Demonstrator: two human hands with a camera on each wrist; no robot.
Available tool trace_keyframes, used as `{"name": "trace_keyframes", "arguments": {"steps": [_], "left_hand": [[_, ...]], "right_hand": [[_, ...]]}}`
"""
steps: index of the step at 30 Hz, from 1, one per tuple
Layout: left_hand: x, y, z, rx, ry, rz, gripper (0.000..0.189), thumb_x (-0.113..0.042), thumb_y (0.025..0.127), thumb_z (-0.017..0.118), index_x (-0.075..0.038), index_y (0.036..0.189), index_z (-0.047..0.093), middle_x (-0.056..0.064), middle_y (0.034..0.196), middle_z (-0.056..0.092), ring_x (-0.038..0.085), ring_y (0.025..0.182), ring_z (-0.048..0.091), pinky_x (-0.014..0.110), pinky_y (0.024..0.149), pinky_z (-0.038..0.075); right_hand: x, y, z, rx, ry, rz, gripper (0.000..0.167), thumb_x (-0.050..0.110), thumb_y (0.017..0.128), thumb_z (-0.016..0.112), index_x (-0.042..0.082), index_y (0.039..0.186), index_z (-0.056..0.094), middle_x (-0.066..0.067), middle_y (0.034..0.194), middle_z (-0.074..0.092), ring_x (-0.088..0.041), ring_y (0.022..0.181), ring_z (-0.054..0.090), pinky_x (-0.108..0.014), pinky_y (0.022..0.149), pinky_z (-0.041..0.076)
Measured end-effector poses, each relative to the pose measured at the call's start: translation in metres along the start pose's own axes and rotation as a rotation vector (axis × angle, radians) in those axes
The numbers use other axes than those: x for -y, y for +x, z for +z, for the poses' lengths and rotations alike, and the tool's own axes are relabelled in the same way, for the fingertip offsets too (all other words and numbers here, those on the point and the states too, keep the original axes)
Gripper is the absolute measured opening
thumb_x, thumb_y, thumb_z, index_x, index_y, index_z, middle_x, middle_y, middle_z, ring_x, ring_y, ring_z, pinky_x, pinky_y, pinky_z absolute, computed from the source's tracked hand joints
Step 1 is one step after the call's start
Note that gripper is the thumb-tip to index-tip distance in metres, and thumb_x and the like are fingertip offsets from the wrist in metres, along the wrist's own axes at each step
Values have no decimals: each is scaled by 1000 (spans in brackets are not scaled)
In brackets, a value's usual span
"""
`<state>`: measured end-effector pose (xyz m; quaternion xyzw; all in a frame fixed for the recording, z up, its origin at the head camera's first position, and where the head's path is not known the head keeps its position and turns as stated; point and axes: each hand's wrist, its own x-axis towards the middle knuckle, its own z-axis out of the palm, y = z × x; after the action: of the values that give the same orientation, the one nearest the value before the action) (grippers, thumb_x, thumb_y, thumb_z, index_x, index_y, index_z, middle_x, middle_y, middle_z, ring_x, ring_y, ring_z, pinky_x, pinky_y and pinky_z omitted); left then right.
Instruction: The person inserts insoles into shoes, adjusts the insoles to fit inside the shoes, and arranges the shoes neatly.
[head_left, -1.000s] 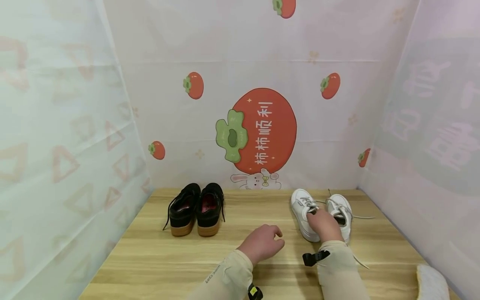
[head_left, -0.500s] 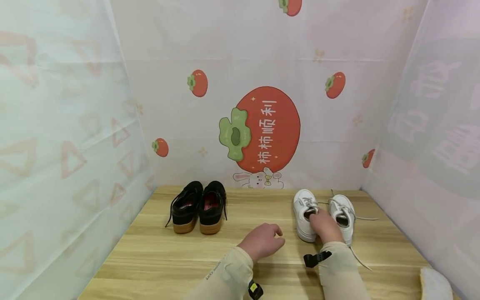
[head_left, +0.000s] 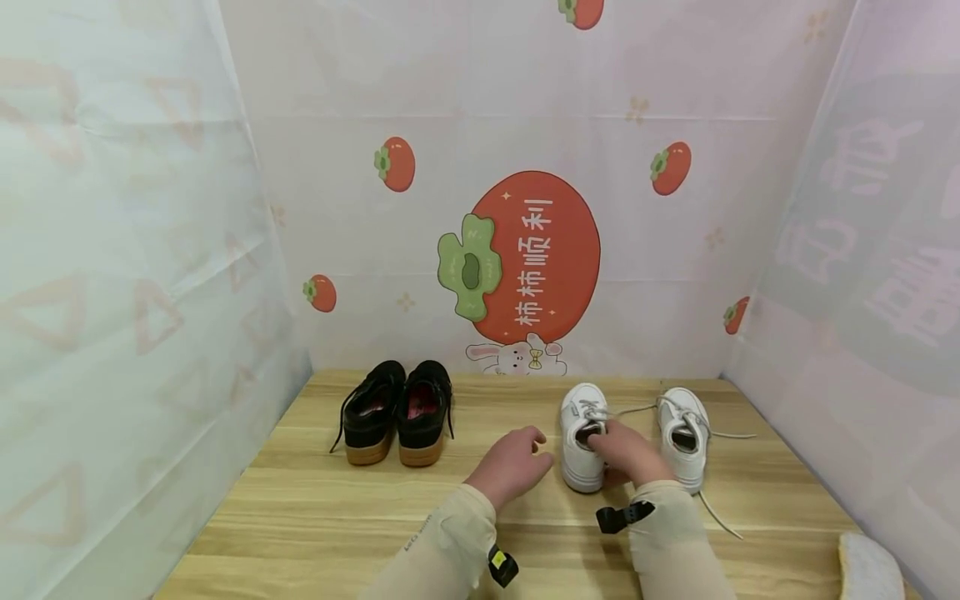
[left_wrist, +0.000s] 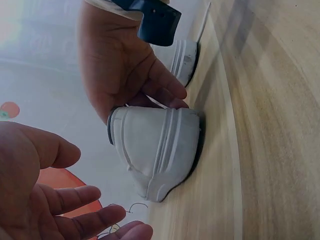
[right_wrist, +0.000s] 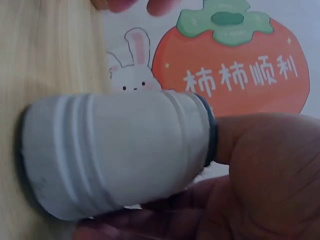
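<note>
My right hand (head_left: 637, 454) grips a white sneaker (head_left: 582, 471) at its heel end. The thumb is in the opening and the fingers lie along the shoe's right side, as the right wrist view shows with the sneaker heel (right_wrist: 130, 150) up close. Whether the sole fully touches the board cannot be told. Just left of this shoe hovers my left hand (head_left: 510, 471), its fingers loosely bent and holding nothing; in the left wrist view its fingers (left_wrist: 82, 220) are apart from the shoe. To the right stands the other white sneaker (head_left: 686, 467), its grey lace trailing.
A pair of black shoes with tan soles (head_left: 420, 429) stands at the back left of the wooden surface (head_left: 300, 517). A pale padded object (head_left: 870, 571) lies at the front right edge. Printed cloth walls (head_left: 480, 100) enclose the back and both sides.
My right hand has moved the gripped white sneaker left, away from the other one, leaving a gap between them. My left hand has shifted slightly left and up.
</note>
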<state>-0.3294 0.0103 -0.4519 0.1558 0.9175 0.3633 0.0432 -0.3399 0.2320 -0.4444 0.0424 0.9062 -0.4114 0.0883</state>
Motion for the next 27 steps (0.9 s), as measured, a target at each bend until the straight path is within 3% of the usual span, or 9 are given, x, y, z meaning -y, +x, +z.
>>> {"name": "trace_keyframes", "arguments": {"steps": [5,11,16,20,22,24,27], "left_hand": [[4,3,-6,-34,-78,-40,43,-33,101,63,-10,137,65,10,133,69,27,117,66,50,96,56],[8,5,-15,-16,-114,-75,48,-29,96,70,-7,138,63,14,136,67,27,112,66,48,90,58],[11,1,-28,47,-12,-38,53,-20,86,80,-3,134,63,13,122,71,23,97,65,45,84,58],[13,-3,-39,77,76,-29,48,-16,83,82,-4,126,65,9,108,71,22,86,62,42,76,56],[14,-4,-44,83,103,-40,50,-15,82,83,-5,127,65,9,109,72,22,85,62,42,75,55],[15,-4,-47,86,128,-45,53,-15,81,84,-6,130,66,10,114,73,22,88,62,42,77,56],[18,-3,-49,90,159,-44,55,-14,79,86,-7,131,68,10,119,73,21,92,63,42,81,57]], "right_hand": [[16,-4,15,87,3,-29,39,17,98,58,-6,130,56,-20,101,66,-30,73,73,-45,68,64],[33,-10,34,187,-36,-70,23,16,94,65,4,113,64,-17,89,67,-28,65,70,-42,62,63],[48,-23,44,275,-103,-97,15,21,94,69,8,100,67,-19,83,71,-28,62,70,-42,58,62],[59,-34,48,374,-147,-126,17,26,93,72,9,95,69,-18,80,73,-29,64,72,-43,57,62],[63,-38,48,413,-167,-141,19,27,93,73,8,93,69,-17,79,74,-29,65,73,-43,58,62],[66,-40,48,414,-197,-152,21,28,93,74,7,92,70,-16,77,74,-28,65,73,-42,57,62],[68,-39,48,328,-229,-174,22,28,92,76,7,90,70,-12,75,72,-26,62,69,-40,55,59]]}}
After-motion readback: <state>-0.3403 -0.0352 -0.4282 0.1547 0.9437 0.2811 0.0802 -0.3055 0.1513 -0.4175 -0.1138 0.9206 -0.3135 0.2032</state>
